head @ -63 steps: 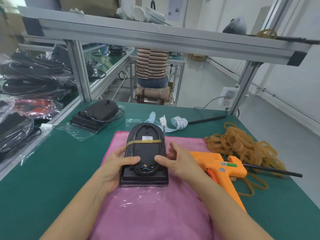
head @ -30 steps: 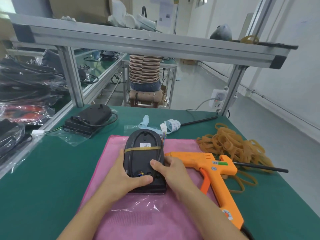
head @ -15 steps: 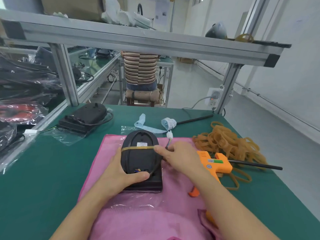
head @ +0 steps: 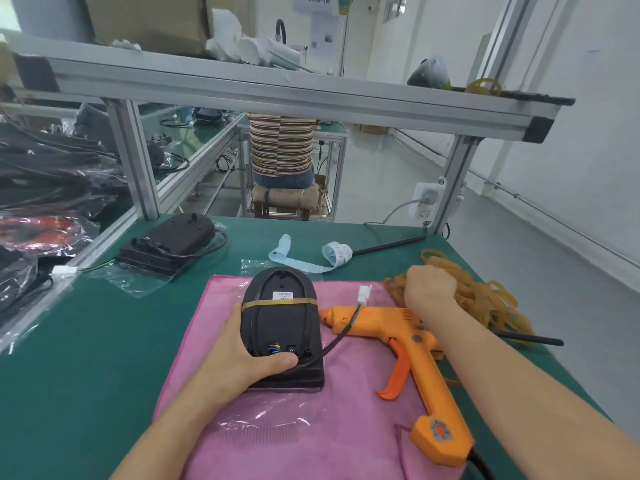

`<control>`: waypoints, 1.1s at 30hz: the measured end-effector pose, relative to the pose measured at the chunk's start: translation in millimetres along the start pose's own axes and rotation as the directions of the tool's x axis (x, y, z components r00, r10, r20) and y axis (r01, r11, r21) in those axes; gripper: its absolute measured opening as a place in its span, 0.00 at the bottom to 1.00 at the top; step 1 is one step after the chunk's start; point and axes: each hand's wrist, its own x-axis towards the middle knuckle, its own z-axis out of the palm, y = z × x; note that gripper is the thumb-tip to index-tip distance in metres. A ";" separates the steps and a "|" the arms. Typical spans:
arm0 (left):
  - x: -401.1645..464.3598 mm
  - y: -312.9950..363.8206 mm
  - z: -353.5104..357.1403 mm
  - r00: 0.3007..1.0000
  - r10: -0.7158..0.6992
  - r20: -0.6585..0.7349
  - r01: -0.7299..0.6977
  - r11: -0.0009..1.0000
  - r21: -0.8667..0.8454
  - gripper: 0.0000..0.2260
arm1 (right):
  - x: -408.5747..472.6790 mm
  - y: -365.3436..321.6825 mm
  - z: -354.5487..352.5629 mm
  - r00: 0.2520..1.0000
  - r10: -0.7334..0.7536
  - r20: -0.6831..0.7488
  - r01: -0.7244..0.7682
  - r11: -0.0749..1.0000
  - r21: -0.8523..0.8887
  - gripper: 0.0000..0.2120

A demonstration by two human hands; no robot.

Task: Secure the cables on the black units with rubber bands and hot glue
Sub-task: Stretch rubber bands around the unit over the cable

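Reaching right for a second rubber band.
Right hand [head: 429, 287] gone from black unit [head: 282, 327] to band pile [head: 485, 292], grip unclear; left hand [head: 242, 358] still pressing cable [head: 332, 344].

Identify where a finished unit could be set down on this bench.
Bare green bench mat left of the pink cloth, below the bagged black unit. Crowded right: orange glue gun, tan rubber band pile, right hand.
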 end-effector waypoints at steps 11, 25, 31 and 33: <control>1.8 2.1 -2.6 0.995 -0.088 -0.051 0.086 0.996 -0.028 0.35 | -60.1 -19.6 -22.1 0.999 -0.019 0.034 -0.036 -0.140 0.989 0.13; 1.7 6.2 0.2 0.981 -0.163 -0.102 0.159 0.986 -0.045 0.35 | -101.7 -29.8 -21.3 0.814 -0.581 -0.005 -0.429 -0.605 0.671 0.28; 5.1 5.2 -2.1 0.974 -0.202 -0.105 0.192 0.977 -0.098 0.34 | -127.5 -7.9 1.7 0.865 -0.454 0.214 -0.162 0.151 0.975 0.24; 4.8 5.2 -1.2 0.973 -0.202 -0.108 0.190 0.975 -0.111 0.34 | -139.0 -14.1 2.6 0.818 -0.496 0.292 -0.158 0.295 0.942 0.25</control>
